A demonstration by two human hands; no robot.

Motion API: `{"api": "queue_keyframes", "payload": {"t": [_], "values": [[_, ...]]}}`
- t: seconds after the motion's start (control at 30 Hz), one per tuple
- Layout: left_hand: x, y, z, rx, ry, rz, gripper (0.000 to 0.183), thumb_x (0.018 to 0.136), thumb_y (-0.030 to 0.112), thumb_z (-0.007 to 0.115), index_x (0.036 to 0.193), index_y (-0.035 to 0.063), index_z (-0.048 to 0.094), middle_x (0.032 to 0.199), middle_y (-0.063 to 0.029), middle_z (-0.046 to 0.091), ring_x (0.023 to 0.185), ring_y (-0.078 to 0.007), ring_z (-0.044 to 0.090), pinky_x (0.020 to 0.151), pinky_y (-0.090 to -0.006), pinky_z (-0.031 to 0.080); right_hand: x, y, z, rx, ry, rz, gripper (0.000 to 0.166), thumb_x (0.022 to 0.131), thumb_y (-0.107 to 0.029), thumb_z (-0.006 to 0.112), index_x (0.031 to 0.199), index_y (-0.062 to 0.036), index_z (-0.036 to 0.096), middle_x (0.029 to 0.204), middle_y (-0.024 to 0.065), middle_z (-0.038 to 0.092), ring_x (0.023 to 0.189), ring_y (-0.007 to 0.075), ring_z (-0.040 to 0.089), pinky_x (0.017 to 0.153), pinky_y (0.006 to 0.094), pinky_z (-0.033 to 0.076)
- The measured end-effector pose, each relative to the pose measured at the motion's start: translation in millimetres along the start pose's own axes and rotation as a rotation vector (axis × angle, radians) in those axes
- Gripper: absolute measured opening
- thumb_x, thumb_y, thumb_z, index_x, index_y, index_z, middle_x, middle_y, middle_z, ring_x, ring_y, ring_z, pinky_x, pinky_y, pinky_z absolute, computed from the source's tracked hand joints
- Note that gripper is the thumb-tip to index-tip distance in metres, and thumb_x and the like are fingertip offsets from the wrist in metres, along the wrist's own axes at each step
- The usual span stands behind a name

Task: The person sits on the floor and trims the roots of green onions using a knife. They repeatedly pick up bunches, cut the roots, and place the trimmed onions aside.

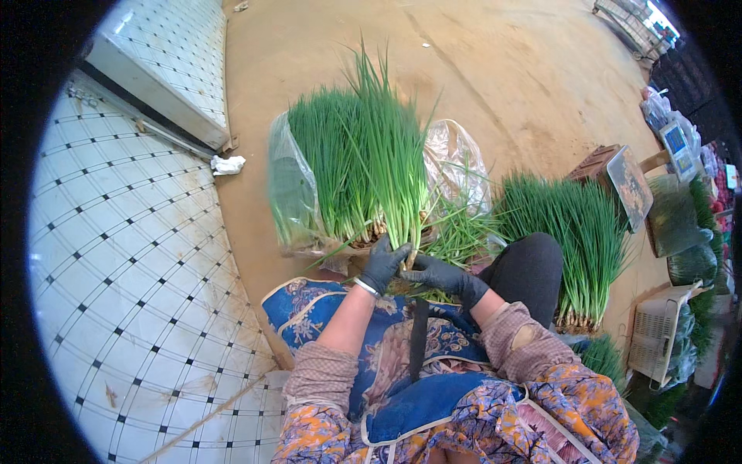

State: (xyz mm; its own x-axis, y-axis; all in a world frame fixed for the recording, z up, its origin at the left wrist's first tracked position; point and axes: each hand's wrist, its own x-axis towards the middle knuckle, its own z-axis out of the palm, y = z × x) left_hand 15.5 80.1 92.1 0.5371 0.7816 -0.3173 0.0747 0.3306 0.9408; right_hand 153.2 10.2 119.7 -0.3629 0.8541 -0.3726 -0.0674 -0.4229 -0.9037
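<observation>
My left hand (384, 265), in a dark glove with a pale bangle at the wrist, grips the lower stalks of an upright bunch of green onions (397, 180). On the right, my gloved right hand (442, 275) has its fingertips at the root ends of this bunch; its hold is partly hidden. Behind and left of the bunch, more green onions (333, 156) stand packed in a clear plastic bag (278, 174). Loose green leaves (464, 232) lie in a heap beside the bag. A crumpled clear plastic sheet (458, 156) rises behind that heap.
Another large stand of green onions (574, 243) is right of my knee. Beyond it are a brown crate (594, 162), a scale with a metal platform (629, 188) and a cream plastic basket (658, 336). A tiled wall (156, 290) runs along the left, with crumpled white paper (228, 165) beside it.
</observation>
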Motion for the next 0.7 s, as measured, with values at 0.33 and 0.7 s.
{"api": "queue_keyframes", "payload": {"t": [0.33,0.7], "values": [[-64,-4,29,-0.343,0.018,-0.004,0.029,0.074,0.004,0.053,0.102,0.0028,0.049,0.092,-0.0043,0.054,0.081,-0.0126,0.053,0.073,-0.0242,0.042,-30,12,-15,-0.114,0.594,-0.195,0.027,0.074,-0.026,0.058,0.086,-0.0019,0.053,0.071,0.0075,0.055,0.064,0.0126,0.053,0.058,0.0271,0.042],[-99,-11,41,-0.336,0.126,0.052,0.03,0.072,-0.001,0.053,0.102,0.0027,0.049,0.089,-0.0044,0.055,0.076,-0.0134,0.054,0.065,-0.0246,0.045,-30,-16,24,-0.694,0.61,-0.208,0.029,0.071,-0.03,0.059,0.074,-0.0024,0.051,0.065,0.0138,0.054,0.061,0.027,0.053,0.055,0.0366,0.041]]}}
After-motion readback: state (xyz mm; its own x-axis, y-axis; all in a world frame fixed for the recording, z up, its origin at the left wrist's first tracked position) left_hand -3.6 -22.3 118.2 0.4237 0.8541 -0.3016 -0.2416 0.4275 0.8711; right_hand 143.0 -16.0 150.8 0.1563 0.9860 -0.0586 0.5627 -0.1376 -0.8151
